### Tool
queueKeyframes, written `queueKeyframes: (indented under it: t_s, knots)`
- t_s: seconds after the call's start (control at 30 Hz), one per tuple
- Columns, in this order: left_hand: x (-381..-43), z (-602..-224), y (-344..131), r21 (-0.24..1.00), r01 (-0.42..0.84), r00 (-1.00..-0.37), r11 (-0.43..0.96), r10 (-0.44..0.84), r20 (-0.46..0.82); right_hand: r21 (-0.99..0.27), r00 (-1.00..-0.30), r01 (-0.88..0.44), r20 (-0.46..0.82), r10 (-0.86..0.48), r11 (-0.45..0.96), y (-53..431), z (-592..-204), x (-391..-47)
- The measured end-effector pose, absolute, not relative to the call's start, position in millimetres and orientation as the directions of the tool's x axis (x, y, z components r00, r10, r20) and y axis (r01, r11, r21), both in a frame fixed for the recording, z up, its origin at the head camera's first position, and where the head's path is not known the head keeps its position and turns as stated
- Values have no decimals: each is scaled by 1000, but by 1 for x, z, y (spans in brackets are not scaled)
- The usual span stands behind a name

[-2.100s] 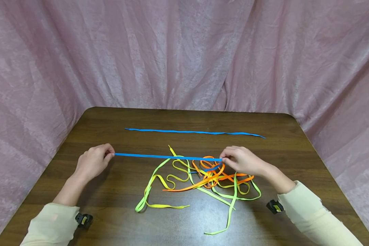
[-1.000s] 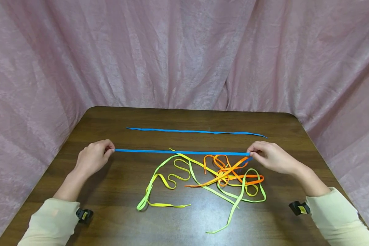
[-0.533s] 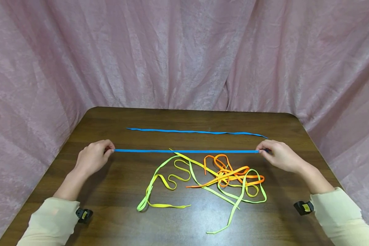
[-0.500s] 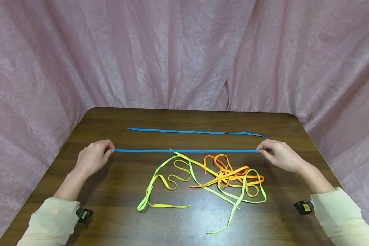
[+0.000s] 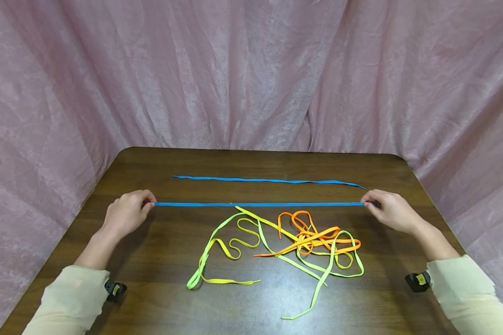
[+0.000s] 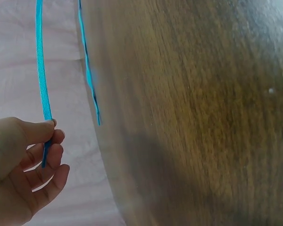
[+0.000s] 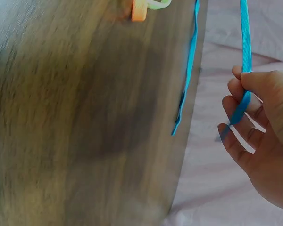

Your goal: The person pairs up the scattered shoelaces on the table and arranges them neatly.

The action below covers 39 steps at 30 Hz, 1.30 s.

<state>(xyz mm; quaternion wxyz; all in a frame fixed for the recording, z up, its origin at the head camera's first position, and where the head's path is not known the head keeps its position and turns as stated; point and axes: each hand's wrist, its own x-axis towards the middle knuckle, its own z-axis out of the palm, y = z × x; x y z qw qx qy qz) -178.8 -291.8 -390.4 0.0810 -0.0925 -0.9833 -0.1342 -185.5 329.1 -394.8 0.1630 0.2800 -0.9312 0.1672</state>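
Left hand (image 5: 127,214) and right hand (image 5: 396,213) pinched the taut blue lace (image 5: 260,204) at 9 and 3 o'clock, spread presumably for straightness, tangled laces (image 5: 305,240) at 6.

Woven cloth laces (image 6: 41,66), glossy wood-grain tabletop (image 5: 218,312), velvety cloth curtain (image 5: 251,74), matt sleeves (image 5: 69,293)

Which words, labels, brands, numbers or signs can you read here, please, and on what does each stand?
No readable text shows.
Small yellow patch on the black left-wrist device: too small to read, if it bears any marks.
Other yellow patch on the black right-wrist device: likewise.
Flat blue lace between the left hand and right hand: no lettering visible.
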Motion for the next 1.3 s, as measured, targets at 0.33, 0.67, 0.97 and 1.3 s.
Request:
queueKeyframes:
  t_s: [0.33, 0.67, 0.97, 1.3]
  knots:
    - [-183, -393, -301, 242, 181, -974, 953, 140, 179, -213, -810, -541, 393, -436, 813, 342, -401, -187]
    - [-186, -394, -304, 237, 173, -976, 956, 133, 175, -200, -818, -515, 404, -408, 834, 354, -406, -190]
    - [-193, -396, -304, 238, 164, -977, 957, 124, 175, -216, -816, -517, 416, -401, 828, 359, -414, -194]
    - [-207, -405, -303, 245, 142, -982, 959, 105, 159, -237, -858, -460, 365, -361, 856, 356, -418, -205]
